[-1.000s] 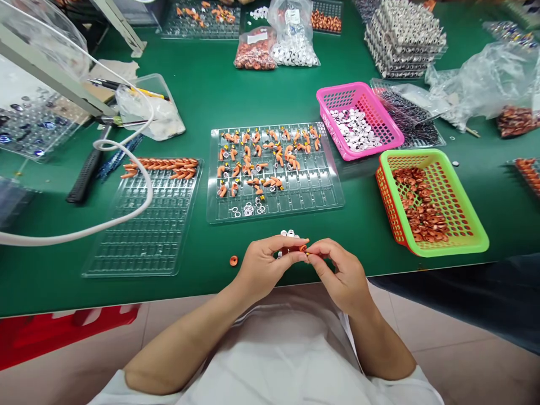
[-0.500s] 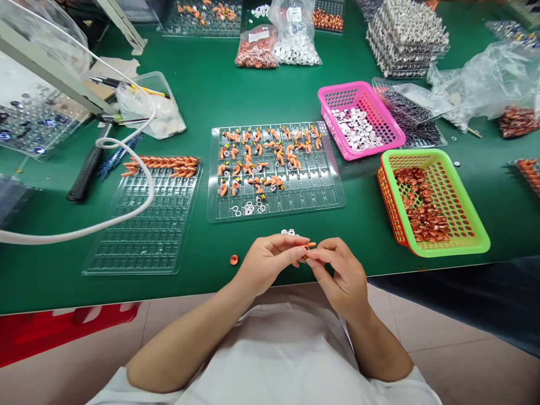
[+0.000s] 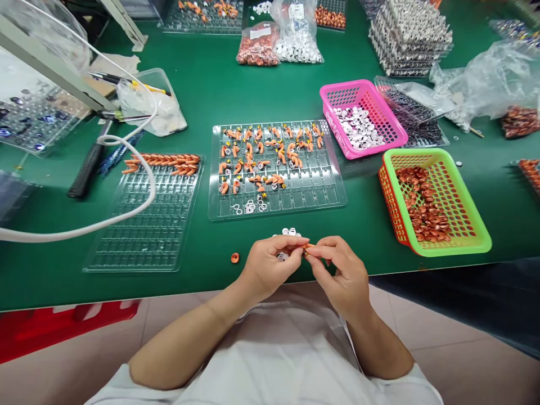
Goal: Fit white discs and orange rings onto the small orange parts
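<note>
Close to the table's near edge, my left hand [image 3: 270, 263] and my right hand [image 3: 341, 273] meet, their fingertips pinching one small orange curved piece [image 3: 309, 246] with a dark and yellowish bit at its lower end. Fingers cover most of that piece. White rings [image 3: 289, 231] lie on the table just beyond and under my left hand. To the left of it sits a single round orange cap [image 3: 235, 257]. Beyond both hands, a clear tray [image 3: 312, 194] carries rows of similar orange curved pieces [image 3: 275, 179] and several loose white rings [image 3: 250, 206].
At right stand a green basket [image 3: 476, 225] of orange caps and a pink basket [image 3: 346, 147] of white discs. On the left are another clear tray [image 3: 135, 242] with orange pieces, a black-handled hammer [image 3: 86, 171] and a white cable [image 3: 97, 224]. Filled bags [image 3: 258, 48] lie farther back.
My left thumb has shifted down and away from the orange piece, showing its dark and yellowish end and more white rings. Both hands stay in nearly the same place.
</note>
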### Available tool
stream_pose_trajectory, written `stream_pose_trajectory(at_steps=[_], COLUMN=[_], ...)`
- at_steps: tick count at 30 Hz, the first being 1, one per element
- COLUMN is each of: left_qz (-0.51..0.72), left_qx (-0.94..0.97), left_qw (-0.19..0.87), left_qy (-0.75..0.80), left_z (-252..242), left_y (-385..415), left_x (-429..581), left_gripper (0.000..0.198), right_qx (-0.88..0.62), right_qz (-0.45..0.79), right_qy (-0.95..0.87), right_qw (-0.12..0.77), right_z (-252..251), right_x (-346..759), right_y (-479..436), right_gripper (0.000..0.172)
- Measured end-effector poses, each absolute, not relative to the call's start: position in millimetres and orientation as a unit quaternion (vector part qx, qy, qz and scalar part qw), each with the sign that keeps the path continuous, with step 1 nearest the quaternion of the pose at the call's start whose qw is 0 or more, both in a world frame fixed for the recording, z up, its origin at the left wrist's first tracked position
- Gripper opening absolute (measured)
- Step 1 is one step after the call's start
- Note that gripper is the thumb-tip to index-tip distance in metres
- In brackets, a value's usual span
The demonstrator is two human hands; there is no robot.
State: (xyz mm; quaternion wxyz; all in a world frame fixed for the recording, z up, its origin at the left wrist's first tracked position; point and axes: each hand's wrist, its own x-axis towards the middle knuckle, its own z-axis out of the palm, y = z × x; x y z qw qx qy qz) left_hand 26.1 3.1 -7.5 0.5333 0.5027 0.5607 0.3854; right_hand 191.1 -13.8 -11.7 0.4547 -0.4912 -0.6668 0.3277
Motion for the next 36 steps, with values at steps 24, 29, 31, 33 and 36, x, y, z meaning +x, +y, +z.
stream_pose_trajectory(at_steps=[24, 29, 31, 33, 36], left_qz=[0.394, 0.386, 0.377, 0.369, 0.363], left_qx=[0.435, 0.422, 0.416, 0.412, 0.414], left_qw=[0.647, 0.660, 0.667, 0.674, 0.675], left_qy=[0.486, 0.488, 0.490, 0.491, 0.491], left_z=[-4.4, -5.4, -5.5, -5.3, -4.9], left_y=[2.6, 3.0, 3.3, 3.6, 4.4], left_x=[24.1, 23.3, 22.6, 22.1, 21.8], left_gripper=[0.029, 0.033, 0.033, 0.035, 0.037], right_qx=[-0.554, -0.555, -0.560, -0.565, -0.565], right_qz=[0.470, 0.488, 0.486, 0.476, 0.460], right_qy=[-0.528, -0.500, -0.500, -0.505, -0.523], right_qw=[0.440, 0.451, 0.447, 0.445, 0.442], right_z=[-11.2, -9.9, -9.5, -9.5, -9.6], right_x=[193.3, 190.7, 189.8, 189.7, 190.6], right_y=[-12.9, -13.8, -14.7, -15.1, -14.6], right_gripper=[0.005, 0.007, 0.006, 0.005, 0.003])
